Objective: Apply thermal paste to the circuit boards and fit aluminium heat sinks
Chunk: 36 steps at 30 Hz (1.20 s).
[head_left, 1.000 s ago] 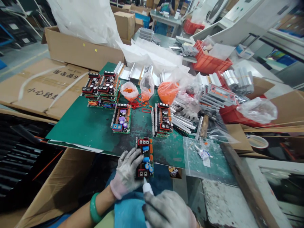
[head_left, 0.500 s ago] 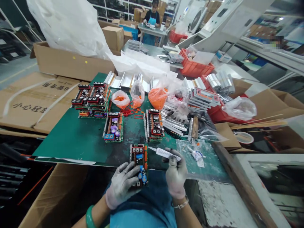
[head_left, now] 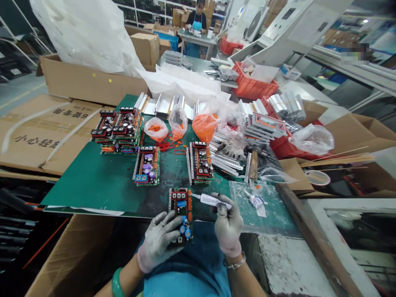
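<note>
My left hand [head_left: 162, 235], in a whitish glove with dark smudges, grips a circuit board [head_left: 181, 203] by its lower left side at the table's front edge. Blue capacitors, a red-framed row at the top and orange strips along the right side show on the board. My right hand [head_left: 228, 225], gloved too, is closed around a white tube [head_left: 213, 200] with printed text. Its thin nozzle points left, at the board's upper right edge; whether it touches cannot be told. Beyond lie a board with purple capacitors [head_left: 148, 166] and a stack of boards [head_left: 201, 163].
More stacked boards [head_left: 119, 130] stand at the back left of the green table [head_left: 83, 181]. Bags of orange pieces [head_left: 204, 127], metal strips [head_left: 227, 163] and a hammer-like wooden handle [head_left: 254, 164] lie behind. A crumpled tube [head_left: 255, 201] rests on plastic at right. Another person [head_left: 196, 22] sits far back.
The tube in my right hand has shifted slightly left, its nozzle a little lower and nearer the board's edge. My left hand and the circuit board stay in place.
</note>
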Tool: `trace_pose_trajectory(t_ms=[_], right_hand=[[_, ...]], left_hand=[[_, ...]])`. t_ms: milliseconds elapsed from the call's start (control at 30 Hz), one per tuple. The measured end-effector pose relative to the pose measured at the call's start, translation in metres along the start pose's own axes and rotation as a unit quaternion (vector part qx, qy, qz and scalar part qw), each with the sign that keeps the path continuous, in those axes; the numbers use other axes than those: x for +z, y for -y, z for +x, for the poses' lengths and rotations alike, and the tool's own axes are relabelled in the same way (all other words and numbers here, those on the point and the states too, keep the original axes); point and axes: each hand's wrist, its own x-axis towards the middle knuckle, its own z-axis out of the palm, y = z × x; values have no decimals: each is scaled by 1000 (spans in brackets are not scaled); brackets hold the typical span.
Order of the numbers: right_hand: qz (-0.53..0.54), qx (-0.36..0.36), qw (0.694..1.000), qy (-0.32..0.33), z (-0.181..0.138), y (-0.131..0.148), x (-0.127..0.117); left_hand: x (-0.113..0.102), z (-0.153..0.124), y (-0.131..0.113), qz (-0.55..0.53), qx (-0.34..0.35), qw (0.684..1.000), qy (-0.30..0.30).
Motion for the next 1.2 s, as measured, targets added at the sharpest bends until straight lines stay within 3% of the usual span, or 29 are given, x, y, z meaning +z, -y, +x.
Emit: trace_pose_trajectory(t_ms=[167,300,533,867,1000,1200], right_hand=[[-4,-21,1000,11,-2,1,-3],[2,-42,999,30,-2,0,-3],[-10,-35,999,-4,-8,-2,-5],[-37,-103,994,4,-16,1,-13],[-20,-99,995,20,-23,6,-17],[-7,-67,997,28,-36,1,-23]], left_hand=[[1,-4,2,28,1,999,21],[0,-1,1,7,1,1000,2],[-1,3,-1,-11,1,1000,-17],[-9,7,-1,42,37,998,23],[-9,7,1,42,58,997,10],[-5,3,2,45,26,998,30]])
